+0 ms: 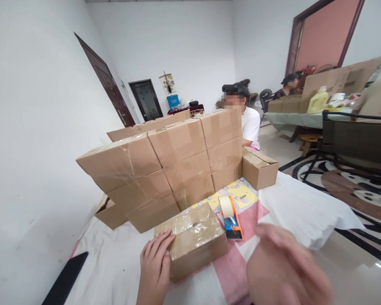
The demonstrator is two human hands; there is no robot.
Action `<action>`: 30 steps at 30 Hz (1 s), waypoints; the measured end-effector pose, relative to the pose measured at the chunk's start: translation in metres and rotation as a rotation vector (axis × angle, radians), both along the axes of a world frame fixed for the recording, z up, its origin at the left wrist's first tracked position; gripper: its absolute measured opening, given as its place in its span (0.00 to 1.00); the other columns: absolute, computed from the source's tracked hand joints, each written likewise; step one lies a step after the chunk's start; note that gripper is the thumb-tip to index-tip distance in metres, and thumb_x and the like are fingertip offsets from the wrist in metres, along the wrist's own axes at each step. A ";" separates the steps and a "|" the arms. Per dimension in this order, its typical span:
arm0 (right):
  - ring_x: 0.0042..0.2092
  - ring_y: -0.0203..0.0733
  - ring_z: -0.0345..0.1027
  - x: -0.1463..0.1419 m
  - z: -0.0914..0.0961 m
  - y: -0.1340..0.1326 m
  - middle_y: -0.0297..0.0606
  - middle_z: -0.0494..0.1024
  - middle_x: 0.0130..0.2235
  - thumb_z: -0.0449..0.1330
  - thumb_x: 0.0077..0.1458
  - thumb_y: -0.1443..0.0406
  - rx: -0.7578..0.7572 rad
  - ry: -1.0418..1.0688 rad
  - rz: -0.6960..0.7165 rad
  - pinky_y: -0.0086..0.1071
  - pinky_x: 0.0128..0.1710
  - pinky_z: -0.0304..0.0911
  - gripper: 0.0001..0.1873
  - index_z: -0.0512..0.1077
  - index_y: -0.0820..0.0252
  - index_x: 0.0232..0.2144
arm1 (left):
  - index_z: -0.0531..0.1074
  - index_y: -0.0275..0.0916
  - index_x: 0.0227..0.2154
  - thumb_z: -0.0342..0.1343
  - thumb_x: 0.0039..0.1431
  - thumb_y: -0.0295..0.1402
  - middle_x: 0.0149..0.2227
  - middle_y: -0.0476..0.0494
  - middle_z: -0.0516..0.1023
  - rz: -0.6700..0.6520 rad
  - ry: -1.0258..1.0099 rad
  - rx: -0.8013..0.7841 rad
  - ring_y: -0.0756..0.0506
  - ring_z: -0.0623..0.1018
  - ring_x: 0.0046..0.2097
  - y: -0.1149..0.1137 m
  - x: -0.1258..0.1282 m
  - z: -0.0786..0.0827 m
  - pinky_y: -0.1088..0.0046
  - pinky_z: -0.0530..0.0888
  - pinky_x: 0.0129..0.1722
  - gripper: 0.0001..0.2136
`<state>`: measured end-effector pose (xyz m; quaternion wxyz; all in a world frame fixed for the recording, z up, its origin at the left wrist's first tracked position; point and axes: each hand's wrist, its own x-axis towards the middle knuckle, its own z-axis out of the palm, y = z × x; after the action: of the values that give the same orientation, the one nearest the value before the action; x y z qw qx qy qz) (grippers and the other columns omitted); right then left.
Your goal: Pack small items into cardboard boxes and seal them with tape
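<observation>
From the head camera, two hands of the wearer show, with one taped box (pixel 198 231) and one tape dispenser (pixel 231 220) between them. Behind these stands a stack of cartons (pixel 187 156) whose near side shows nine, in three columns of three; the tops of a further row (pixel 149 126) show past it, too hidden to count. One carton with a raised flap (pixel 112 214) stands at the stack's left end and one lone carton (pixel 260 169) at its right.

The table bears a white cloth (pixel 130 258) with pink and yellow patterned parts. White walls (pixel 178 42) enclose the room, with a brown door (pixel 103 80) on the left and a darker glazed door (pixel 146 101) at the far side. One person in white (pixel 250 125) sits beyond the stack; another person in dark clothing (pixel 281 93) is farther right, behind a second table (pixel 292 121). A panda rug (pixel 365 186) lies on the floor at right.

The taped box lies near the middle of the table's near part, its long axis and top seam running left to right, right end slanting far. The dispenser lies just beside that end, roll farthest away. The left hand (pixel 155 256) rests on the box's left end, fingers laid loosely over the top, unclenched. The right hand (pixel 282 267), blurred, hovers well apart at near right; its finger state cannot be told.
</observation>
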<state>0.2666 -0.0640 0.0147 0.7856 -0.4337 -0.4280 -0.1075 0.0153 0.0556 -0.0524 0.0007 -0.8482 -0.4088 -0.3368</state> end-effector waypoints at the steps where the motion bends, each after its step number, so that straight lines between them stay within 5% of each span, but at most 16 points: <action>1: 0.52 0.56 0.69 0.008 0.006 0.011 0.46 0.72 0.47 0.49 0.65 0.50 0.032 0.019 -0.022 0.60 0.51 0.65 0.21 0.65 0.48 0.55 | 0.74 0.47 0.53 0.43 0.66 0.31 0.59 0.45 0.75 -0.002 -0.001 0.005 0.40 0.73 0.58 0.000 0.000 0.000 0.53 0.68 0.56 0.19; 3: 0.56 0.54 0.67 0.027 0.012 0.038 0.47 0.72 0.51 0.53 0.63 0.58 -0.055 0.066 -0.046 0.56 0.54 0.64 0.17 0.67 0.53 0.52 | 0.73 0.48 0.54 0.43 0.66 0.31 0.59 0.45 0.75 -0.009 0.000 0.017 0.40 0.74 0.58 0.001 0.000 -0.001 0.53 0.68 0.56 0.19; 5: 0.60 0.53 0.63 0.045 0.004 0.065 0.48 0.70 0.57 0.56 0.60 0.59 -0.323 0.107 -0.040 0.51 0.56 0.64 0.20 0.67 0.55 0.53 | 0.73 0.48 0.54 0.43 0.66 0.31 0.59 0.46 0.75 -0.016 0.011 0.027 0.41 0.74 0.58 0.002 -0.001 -0.002 0.54 0.68 0.56 0.19; 8: 0.64 0.55 0.58 0.066 -0.026 0.099 0.50 0.65 0.61 0.58 0.56 0.54 -0.702 0.146 0.012 0.49 0.60 0.61 0.31 0.62 0.58 0.60 | 0.73 0.48 0.54 0.44 0.66 0.31 0.58 0.47 0.76 -0.018 0.009 0.049 0.41 0.74 0.57 0.004 -0.002 -0.004 0.55 0.67 0.55 0.19; 11: 0.65 0.56 0.58 0.072 -0.055 0.116 0.51 0.63 0.62 0.59 0.55 0.52 -0.919 0.096 0.112 0.47 0.62 0.59 0.37 0.59 0.61 0.62 | 0.73 0.49 0.54 0.44 0.66 0.31 0.58 0.48 0.76 -0.029 -0.011 0.077 0.41 0.74 0.57 0.005 -0.002 -0.005 0.55 0.67 0.54 0.19; 22: 0.59 0.58 0.67 0.064 -0.067 0.121 0.55 0.61 0.60 0.54 0.59 0.58 -0.928 0.046 0.014 0.45 0.57 0.65 0.31 0.60 0.65 0.61 | 0.72 0.49 0.55 0.45 0.65 0.30 0.58 0.48 0.76 -0.059 -0.002 0.122 0.42 0.75 0.56 0.009 -0.005 -0.009 0.58 0.67 0.54 0.19; 30: 0.64 0.59 0.62 0.072 -0.066 0.123 0.58 0.64 0.63 0.60 0.54 0.56 -1.059 0.029 0.058 0.44 0.58 0.63 0.43 0.53 0.68 0.66 | 0.71 0.50 0.55 0.45 0.65 0.29 0.57 0.50 0.77 -0.070 0.005 0.155 0.43 0.75 0.56 0.010 -0.004 -0.006 0.60 0.67 0.52 0.19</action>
<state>0.3382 0.0587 -0.0512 0.4674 -0.7606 -0.4246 0.1511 0.0115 0.0660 -0.0583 0.0553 -0.8602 -0.3515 -0.3652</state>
